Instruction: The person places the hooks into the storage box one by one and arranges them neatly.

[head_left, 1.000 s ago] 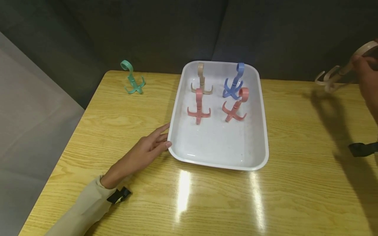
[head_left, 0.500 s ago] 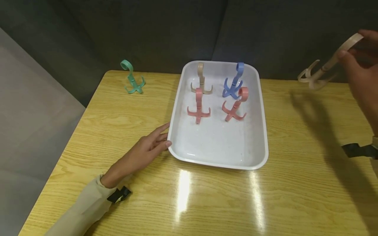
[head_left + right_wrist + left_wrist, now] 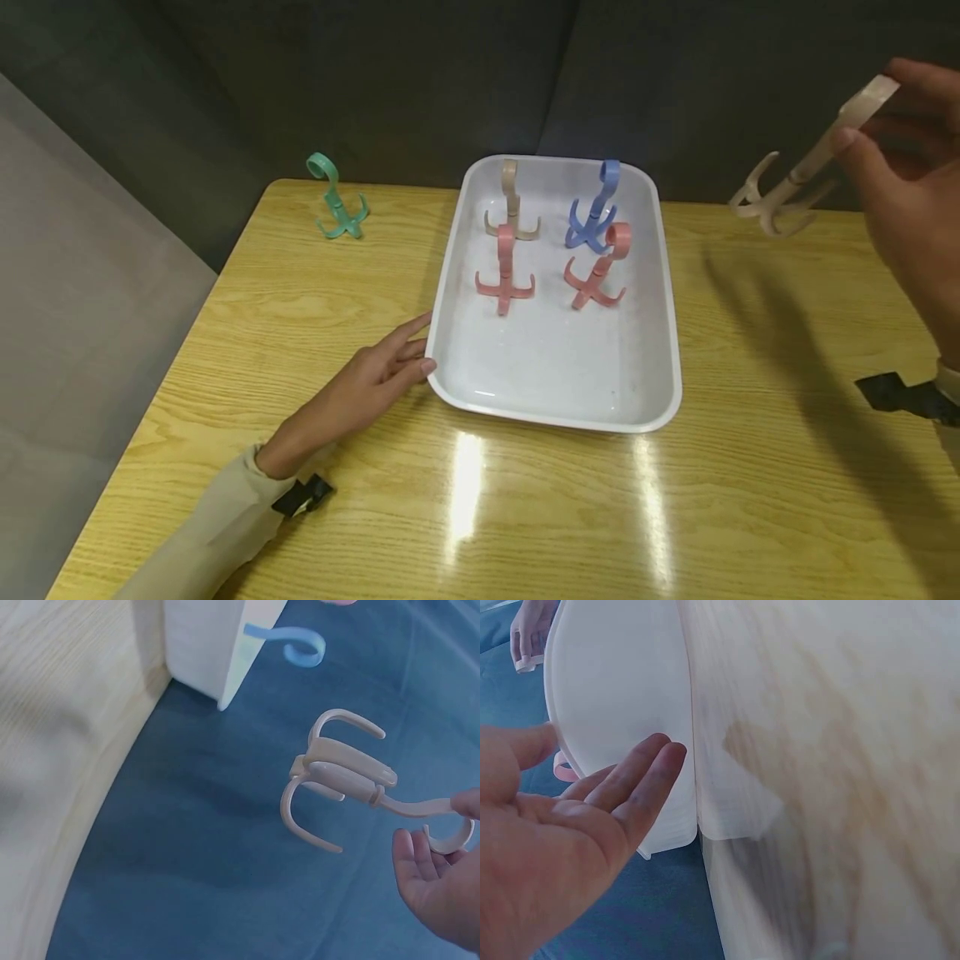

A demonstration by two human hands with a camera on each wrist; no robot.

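In the head view my right hand (image 3: 915,192) pinches the curved top of a beige four-prong hanging hook (image 3: 780,196), held in the air right of the tray with its prongs pointing down-left. The right wrist view shows the same beige hook (image 3: 337,769) with thumb and fingers at its curled end. My left hand (image 3: 375,375) lies at the left side of the white tray (image 3: 555,421), thumb at the rim and fingers extended along the outer wall. Standing inside the tray are another beige hook (image 3: 512,208), a blue hook (image 3: 592,221) and two pink hooks, left (image 3: 506,275) and right (image 3: 600,271).
A green hook (image 3: 341,208) stands on the wooden table (image 3: 315,300) near its back left corner. Behind the table's back edge hangs dark cloth (image 3: 375,75). To the left a grey surface (image 3: 82,292) borders the table.
My right hand has moved left with the beige hook, coming from the right edge of the head view toward the tray. My left hand and the tray stay where they were.
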